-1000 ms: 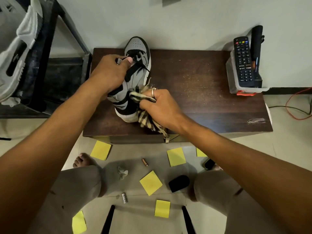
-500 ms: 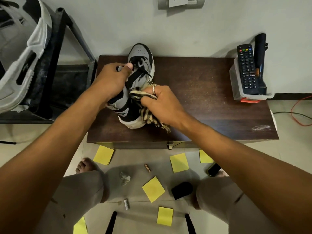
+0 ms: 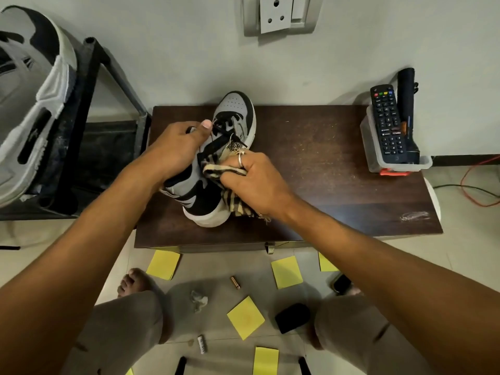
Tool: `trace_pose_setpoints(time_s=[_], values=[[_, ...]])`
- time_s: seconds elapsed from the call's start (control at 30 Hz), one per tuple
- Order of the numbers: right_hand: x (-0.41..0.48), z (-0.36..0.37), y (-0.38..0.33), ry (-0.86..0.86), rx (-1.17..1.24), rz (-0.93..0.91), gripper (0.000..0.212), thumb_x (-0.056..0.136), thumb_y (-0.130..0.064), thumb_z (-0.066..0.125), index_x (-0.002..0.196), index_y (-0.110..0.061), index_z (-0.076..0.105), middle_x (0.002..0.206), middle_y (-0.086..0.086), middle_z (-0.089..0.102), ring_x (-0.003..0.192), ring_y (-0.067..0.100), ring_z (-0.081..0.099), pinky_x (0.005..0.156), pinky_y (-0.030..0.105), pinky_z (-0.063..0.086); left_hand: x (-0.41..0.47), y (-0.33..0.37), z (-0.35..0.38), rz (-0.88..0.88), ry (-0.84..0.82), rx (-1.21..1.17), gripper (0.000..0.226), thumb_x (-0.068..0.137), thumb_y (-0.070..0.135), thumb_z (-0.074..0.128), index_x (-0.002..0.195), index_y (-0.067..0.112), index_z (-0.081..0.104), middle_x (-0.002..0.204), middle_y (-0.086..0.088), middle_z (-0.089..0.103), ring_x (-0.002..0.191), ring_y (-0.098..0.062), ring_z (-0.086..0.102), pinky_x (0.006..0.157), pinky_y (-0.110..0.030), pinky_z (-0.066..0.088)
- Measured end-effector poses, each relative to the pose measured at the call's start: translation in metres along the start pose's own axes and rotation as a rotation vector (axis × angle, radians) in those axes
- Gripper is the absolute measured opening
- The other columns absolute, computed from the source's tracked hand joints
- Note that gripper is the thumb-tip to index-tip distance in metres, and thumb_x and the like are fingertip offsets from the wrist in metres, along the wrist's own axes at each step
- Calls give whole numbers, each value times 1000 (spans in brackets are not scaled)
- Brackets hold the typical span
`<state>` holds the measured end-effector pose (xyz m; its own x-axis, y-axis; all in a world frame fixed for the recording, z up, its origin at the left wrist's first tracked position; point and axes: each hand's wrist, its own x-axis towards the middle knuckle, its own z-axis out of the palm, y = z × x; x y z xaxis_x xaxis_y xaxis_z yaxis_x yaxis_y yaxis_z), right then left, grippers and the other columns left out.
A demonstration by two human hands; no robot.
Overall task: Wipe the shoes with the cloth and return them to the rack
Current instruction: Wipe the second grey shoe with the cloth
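You're in a home room.
Your bench (image 3: 324, 171) holds a TV remote (image 3: 387, 123) in a plastic tub (image 3: 403, 165); a wall socket (image 3: 278, 14) above, a shoe rack (image 3: 108, 150) beside, tiled floor (image 3: 213, 269) underfoot.

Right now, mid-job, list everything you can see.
shoe: one, grey and black, on table
cloth: one, beige striped, against shoe's side
second shoe: one, grey and white, on rack, left
table: one, dark wood, centre
remote: one, black, in clear tub, right
torch: one, black, same tub
sticky notes: six, yellow, on floor
left hand: grips shoe
right hand: grips cloth
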<state>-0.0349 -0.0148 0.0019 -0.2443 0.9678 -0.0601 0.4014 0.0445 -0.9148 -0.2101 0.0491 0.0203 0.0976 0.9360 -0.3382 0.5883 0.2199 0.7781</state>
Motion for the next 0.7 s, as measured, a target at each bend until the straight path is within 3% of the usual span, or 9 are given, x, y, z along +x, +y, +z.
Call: trace_pose_setpoints(time_s=[0.07, 0.23, 0.33, 0.4, 0.5, 0.6, 0.7], values=[[0, -7, 5, 23, -1, -41, 15, 89, -11, 68, 76, -10, 76, 79, 3, 68, 73, 18, 63, 70, 39, 54, 1, 0, -2, 3, -18, -36, 28, 103, 53, 48, 102, 34, 70, 98, 10, 74, 99, -14, 69, 100, -39, 51], [24, -24, 22, 415, 3, 1, 21, 92, -11, 62, 106, -13, 78, 104, 3, 66, 89, 11, 64, 79, 27, 55, -1, 0, -5, 2, -37, -71, 23, 103, 48, 52, 101, 37, 71, 86, 11, 76, 83, -4, 72, 74, -25, 52], [27, -19, 26, 314, -48, 97, 25, 94, -12, 60, 113, -14, 76, 108, 2, 61, 91, 3, 59, 76, 9, 46, -2, 1, -2, -12, -32, -84, 23, 102, 50, 53, 112, 38, 71, 97, 10, 76, 94, -12, 72, 88, -35, 55], [22, -7, 25, 246, -26, 105, 23, 94, -13, 60, 111, -15, 76, 107, 2, 63, 84, 5, 62, 71, 13, 49, -2, 3, 2, -7, -9, -83, 26, 102, 49, 54, 119, 38, 71, 101, 12, 74, 101, -13, 70, 98, -37, 52], [10, 8, 20, 203, 20, 104, 25, 91, -18, 61, 108, -22, 78, 103, 0, 67, 78, 14, 68, 68, 33, 59, -3, 7, 10, 27, 24, -36, 33, 105, 46, 50, 130, 32, 66, 106, 15, 66, 107, -10, 61, 95, -28, 42], [-3, 13, 12, 168, 4, 99, 21, 88, -15, 63, 98, -22, 80, 94, -3, 67, 79, 9, 65, 70, 28, 55, -2, 8, 12, 26, 40, 17, 39, 105, 48, 48, 135, 28, 64, 113, 9, 61, 110, -11, 56, 95, -27, 37], [-17, 14, 7, 49, 84, 72, 29, 87, -6, 65, 68, -28, 70, 70, -15, 62, 64, 2, 57, 61, 19, 43, 0, 4, 8, 17, 45, 15, 40, 105, 51, 48, 133, 28, 65, 113, 7, 65, 110, -14, 61, 99, -32, 44]])
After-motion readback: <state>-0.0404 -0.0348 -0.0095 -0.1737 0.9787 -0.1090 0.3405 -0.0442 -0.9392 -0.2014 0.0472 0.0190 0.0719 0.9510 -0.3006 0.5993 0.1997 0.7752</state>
